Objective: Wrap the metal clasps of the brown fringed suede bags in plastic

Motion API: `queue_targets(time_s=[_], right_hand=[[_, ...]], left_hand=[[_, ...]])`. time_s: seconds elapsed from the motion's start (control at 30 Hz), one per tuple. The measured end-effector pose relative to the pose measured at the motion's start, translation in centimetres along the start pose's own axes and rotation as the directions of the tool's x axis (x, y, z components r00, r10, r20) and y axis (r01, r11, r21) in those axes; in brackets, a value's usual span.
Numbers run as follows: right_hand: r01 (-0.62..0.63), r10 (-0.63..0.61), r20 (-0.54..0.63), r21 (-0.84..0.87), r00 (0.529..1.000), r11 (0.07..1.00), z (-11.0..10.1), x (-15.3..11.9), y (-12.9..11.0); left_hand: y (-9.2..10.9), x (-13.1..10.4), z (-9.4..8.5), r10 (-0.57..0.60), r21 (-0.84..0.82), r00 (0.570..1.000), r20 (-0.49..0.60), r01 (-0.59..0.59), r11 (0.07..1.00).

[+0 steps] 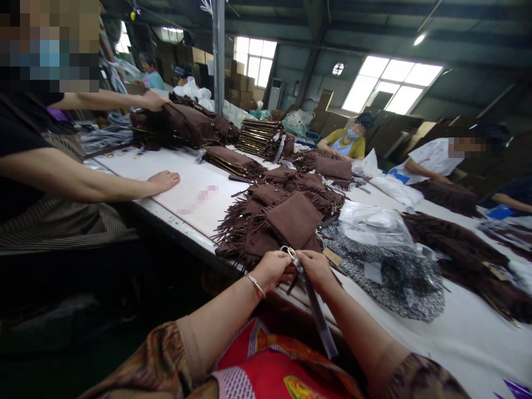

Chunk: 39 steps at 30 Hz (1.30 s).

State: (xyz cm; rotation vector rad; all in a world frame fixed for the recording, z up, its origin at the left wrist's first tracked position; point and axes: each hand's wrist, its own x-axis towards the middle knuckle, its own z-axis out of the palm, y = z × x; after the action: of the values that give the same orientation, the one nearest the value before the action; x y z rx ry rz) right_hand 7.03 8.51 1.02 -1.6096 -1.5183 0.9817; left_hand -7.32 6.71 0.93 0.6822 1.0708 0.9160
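Close together at the table's near edge, my left hand [274,269] and my right hand [316,269] both have their fingers closed on a gold-coloured metal ring [289,252]. From the ring a strap in clear plastic wrap [316,310] hangs down over the edge between my forearms. Just beyond my fingers lies a brown bag [295,219] with a smooth flat panel, on top of other brown fringed bags [235,221]. A tan tag [332,256] shows to the right of my right hand.
A co-worker's hand [164,182] rests flat on the white table [187,194] at left; the other touches a heap of brown bags [178,124]. Stacked bags [260,136] stand behind. Black-and-white fabric [386,277] and a clear plastic bag [374,224] lie at right. Other people work farther back.
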Motion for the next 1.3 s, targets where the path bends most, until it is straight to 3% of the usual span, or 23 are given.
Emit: queue_targets(time_s=[0.2,0.33,0.4,0.47,0.53,0.57,0.63,0.73,0.9,1.03,1.13,1.23,1.3], right_hand=[[-0.036,0.032,0.029,0.183,0.999,0.982,0.8,0.1,0.0],[-0.103,0.084,0.071,0.328,0.994,0.939,1.1,0.2,0.1],[-0.114,0.088,0.089,0.349,0.992,0.930,1.2,0.2,0.3],[-0.127,0.094,0.107,0.366,0.990,0.922,1.1,0.0,0.5],[-0.144,0.104,0.123,0.380,0.987,0.914,1.0,-0.2,0.6],[-0.150,0.109,0.127,0.381,0.986,0.912,0.9,-0.3,0.6],[-0.159,0.122,0.121,0.371,0.985,0.915,0.8,-0.5,0.6],[-0.158,0.143,0.071,0.331,0.987,0.930,0.8,-0.5,0.7],[-0.132,0.154,-0.070,0.250,0.986,0.959,0.9,0.0,0.7],[-0.180,0.209,-0.099,0.243,0.973,0.953,0.5,-1.2,0.6],[-0.331,0.319,0.097,0.383,0.943,0.863,0.2,-3.2,0.6],[-0.482,0.341,0.350,0.506,0.873,0.715,0.2,-4.7,0.4],[-0.501,0.337,0.377,0.539,0.863,0.678,0.6,-4.7,0.3]], left_hand=[[-0.7,-0.3,-1.0,0.144,0.144,0.990,0.000,-0.143,0.979],[-1.0,-0.1,-1.3,0.315,0.270,0.949,-0.023,-0.298,0.916],[-0.9,-0.2,-1.4,0.478,0.381,0.878,-0.018,-0.436,0.815],[-0.9,-0.2,-1.5,0.644,0.519,0.764,0.049,-0.570,0.637],[-0.8,-0.2,-1.6,0.726,0.606,0.671,0.149,-0.642,0.469],[-0.8,-0.2,-1.7,0.731,0.621,0.657,0.184,-0.655,0.431],[-0.7,0.0,-1.8,0.717,0.635,0.661,0.222,-0.656,0.408],[-0.5,0.4,-1.9,0.671,0.650,0.707,0.223,-0.621,0.438],[-0.5,1.3,-1.7,0.642,0.658,0.748,0.165,-0.569,0.494],[-0.5,1.5,-1.6,0.622,0.634,0.776,0.107,-0.535,0.558],[-0.6,1.7,-1.6,0.604,0.607,0.793,0.085,-0.522,0.600],[-0.8,2.0,-1.5,0.588,0.584,0.807,0.057,-0.505,0.636],[-0.9,2.2,-1.3,0.580,0.574,0.814,0.027,-0.487,0.658]])
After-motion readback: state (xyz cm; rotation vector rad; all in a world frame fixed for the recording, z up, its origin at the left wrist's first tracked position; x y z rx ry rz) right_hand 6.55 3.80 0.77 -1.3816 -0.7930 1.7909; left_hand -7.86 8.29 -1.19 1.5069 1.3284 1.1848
